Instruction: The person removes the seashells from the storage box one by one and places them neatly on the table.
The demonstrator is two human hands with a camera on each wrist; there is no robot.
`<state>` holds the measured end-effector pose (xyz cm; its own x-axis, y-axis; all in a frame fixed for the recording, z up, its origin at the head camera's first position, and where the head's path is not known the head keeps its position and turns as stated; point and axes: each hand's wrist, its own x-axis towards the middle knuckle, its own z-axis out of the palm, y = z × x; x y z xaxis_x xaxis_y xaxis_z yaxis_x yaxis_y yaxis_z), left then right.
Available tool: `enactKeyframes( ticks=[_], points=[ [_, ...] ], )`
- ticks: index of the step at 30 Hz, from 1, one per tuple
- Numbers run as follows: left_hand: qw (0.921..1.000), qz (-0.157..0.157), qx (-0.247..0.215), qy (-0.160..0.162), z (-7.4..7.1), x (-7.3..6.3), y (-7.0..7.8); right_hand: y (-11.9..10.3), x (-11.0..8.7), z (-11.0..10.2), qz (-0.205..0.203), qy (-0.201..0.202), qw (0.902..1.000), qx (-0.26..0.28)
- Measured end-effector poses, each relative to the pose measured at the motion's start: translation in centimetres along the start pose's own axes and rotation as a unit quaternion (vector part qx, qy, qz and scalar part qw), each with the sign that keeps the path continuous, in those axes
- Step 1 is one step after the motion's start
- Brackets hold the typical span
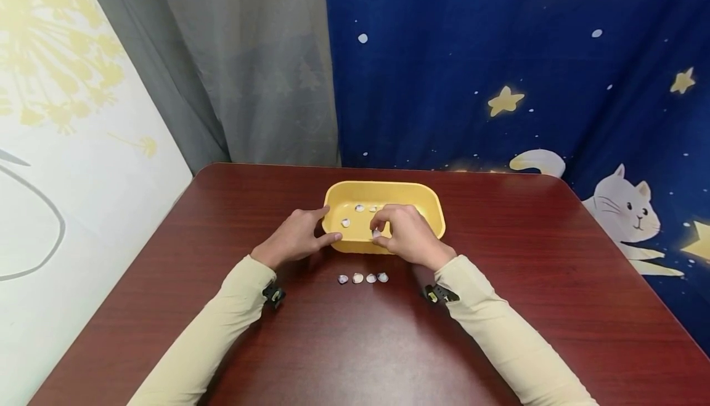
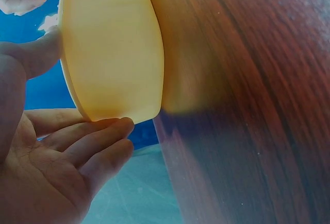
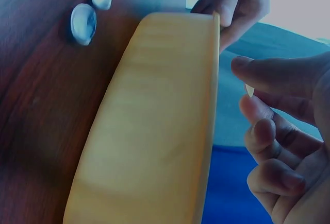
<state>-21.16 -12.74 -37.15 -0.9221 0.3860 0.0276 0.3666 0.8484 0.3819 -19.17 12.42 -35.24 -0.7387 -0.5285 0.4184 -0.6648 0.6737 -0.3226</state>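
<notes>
A yellow plastic basin [image 1: 399,191] stands on the table with several small whitish seashells in it, among them one shell [image 1: 346,223] near its left end. My left hand [image 1: 294,236] holds the basin's near left corner, thumb over the rim and fingers against the outside wall [image 2: 111,54]. Above the near side of the basin, my right hand [image 1: 409,233] pinches a small seashell [image 3: 250,90] between thumb and index finger; its other fingers are loosely bent. On the table before the basin, several seashells [image 1: 357,278] lie in a short row.
The dark red wooden table [image 1: 310,344] spreads around the basin. Behind it hang a grey curtain [image 1: 266,73] and a blue curtain [image 1: 421,85] with stars and a cat. A white patterned panel [image 1: 83,166] borders the left side. Each wrist wears a small black device.
</notes>
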Motion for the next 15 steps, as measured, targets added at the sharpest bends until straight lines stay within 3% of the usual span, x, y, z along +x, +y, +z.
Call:
enactKeyframes(
  ticks=[6, 15],
  points=[
    [0.9999, 0.007, 0.002, 0.008, 0.0, 0.0, -0.1, -1.0, -0.1, 0.4, -0.044, -0.03, 0.9984, 0.02],
    [0.9997, 0.017, 0.004, 0.015, 0.1, 0.0, -0.1, -2.2, -0.3, 1.4, -0.102, -0.105, 0.988, 0.047]
  ],
)
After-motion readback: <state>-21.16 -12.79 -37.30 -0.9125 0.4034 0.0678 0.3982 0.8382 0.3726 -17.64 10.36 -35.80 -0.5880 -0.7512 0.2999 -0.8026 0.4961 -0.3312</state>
